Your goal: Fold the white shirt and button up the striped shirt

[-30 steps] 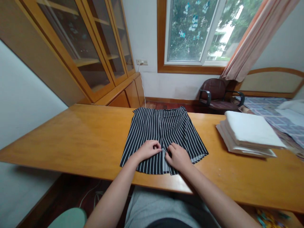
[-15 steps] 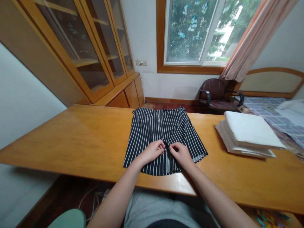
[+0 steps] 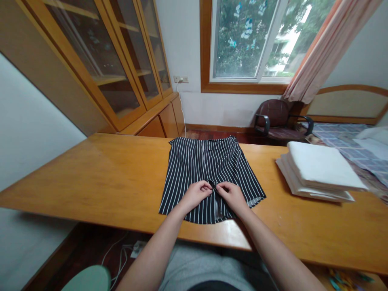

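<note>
A black garment with white stripes (image 3: 188,169) lies spread on the wooden table (image 3: 121,173); I cannot tell whether it is a shirt or a skirt. Its lower front edges part in a slit near the hem, where a paler inside shows. My left hand (image 3: 197,193) pinches the black edge at the top of this slit from the left. Close beside it, my right hand (image 3: 232,195) pinches the edge from the right, its fingertips almost meeting the left ones. Whatever small part sits between the fingertips is too small to make out.
A stack of folded white cloth or padding (image 3: 324,167) rests on the table's right side. Behind the table stand a dark red armchair (image 3: 274,119) and a glass-door cabinet (image 3: 133,52). A green stool (image 3: 87,279) and white cables (image 3: 121,258) are below, at left.
My fingertips have come closer together at the slit, the left hand shifting slightly right. The slit's edges are nearer each other; the garment otherwise lies as before.
</note>
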Motion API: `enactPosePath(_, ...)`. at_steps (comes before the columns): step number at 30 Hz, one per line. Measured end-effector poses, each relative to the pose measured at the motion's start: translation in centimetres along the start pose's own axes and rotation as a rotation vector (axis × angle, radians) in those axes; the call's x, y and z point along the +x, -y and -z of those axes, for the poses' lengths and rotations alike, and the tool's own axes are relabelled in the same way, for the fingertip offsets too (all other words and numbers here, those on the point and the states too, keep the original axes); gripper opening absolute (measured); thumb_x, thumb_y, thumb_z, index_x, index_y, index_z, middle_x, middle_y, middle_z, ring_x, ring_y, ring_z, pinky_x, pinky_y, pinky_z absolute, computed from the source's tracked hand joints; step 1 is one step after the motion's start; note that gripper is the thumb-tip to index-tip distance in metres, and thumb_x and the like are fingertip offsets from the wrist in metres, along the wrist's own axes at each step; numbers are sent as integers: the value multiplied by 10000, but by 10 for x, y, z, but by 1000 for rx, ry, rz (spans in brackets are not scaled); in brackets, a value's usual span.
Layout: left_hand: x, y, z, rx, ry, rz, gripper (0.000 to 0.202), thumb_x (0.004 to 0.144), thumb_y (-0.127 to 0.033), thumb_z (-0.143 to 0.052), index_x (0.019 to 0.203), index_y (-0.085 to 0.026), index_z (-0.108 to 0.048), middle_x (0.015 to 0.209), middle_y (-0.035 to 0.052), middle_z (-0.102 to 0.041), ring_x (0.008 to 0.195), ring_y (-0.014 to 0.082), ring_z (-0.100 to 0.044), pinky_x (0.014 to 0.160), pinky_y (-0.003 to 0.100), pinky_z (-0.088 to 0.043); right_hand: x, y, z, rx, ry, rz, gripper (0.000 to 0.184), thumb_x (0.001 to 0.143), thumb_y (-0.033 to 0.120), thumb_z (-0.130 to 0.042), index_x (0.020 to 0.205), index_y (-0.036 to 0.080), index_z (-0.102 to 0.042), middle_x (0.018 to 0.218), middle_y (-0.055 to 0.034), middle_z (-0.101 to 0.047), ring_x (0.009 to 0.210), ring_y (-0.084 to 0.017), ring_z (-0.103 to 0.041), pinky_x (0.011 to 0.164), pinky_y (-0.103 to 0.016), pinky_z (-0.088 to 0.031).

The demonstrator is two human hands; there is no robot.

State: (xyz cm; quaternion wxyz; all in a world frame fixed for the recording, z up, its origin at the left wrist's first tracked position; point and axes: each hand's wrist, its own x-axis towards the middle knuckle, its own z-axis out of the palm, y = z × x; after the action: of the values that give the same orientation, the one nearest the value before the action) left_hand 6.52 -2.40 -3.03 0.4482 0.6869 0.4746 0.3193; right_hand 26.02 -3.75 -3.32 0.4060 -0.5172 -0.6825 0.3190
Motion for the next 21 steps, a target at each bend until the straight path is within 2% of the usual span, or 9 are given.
enactPosePath(8, -1, -2, -3, -43, -70, 39, 108, 785, -257, -678, 859, -179, -666, 827, 24, -699, 800, 164, -670, 756, 284, -537, 0, 2, 0, 16, 8, -2, 199, 889, 343, -592, 845, 211, -734, 867, -44, -755, 819, -210, -688, 774, -316, -503)
enactPosePath(13, -1, -2, -3, -134, -33, 85, 118, 799, -266, -666, 875, -178, -648, 760, 5, -680, 721, 152, -671, 719, 282, -542, -1, 2, 1, 7, 27, 33, 202, 906, 344, -585, 852, 214, -730, 867, -45, -746, 827, -206, -682, 785, -317, -502)
enactPosePath(21, 0, 4, -4, -202, -29, 91, 132, 786, -262, -684, 873, -172, -642, 763, 2, -665, 718, 143, -660, 702, 271, -536, -1, 5, 1, 2, 32, 82, 180, 911, 299, -586, 843, 210, -728, 839, -37, -730, 803, -189, -673, 771, -300, -493)
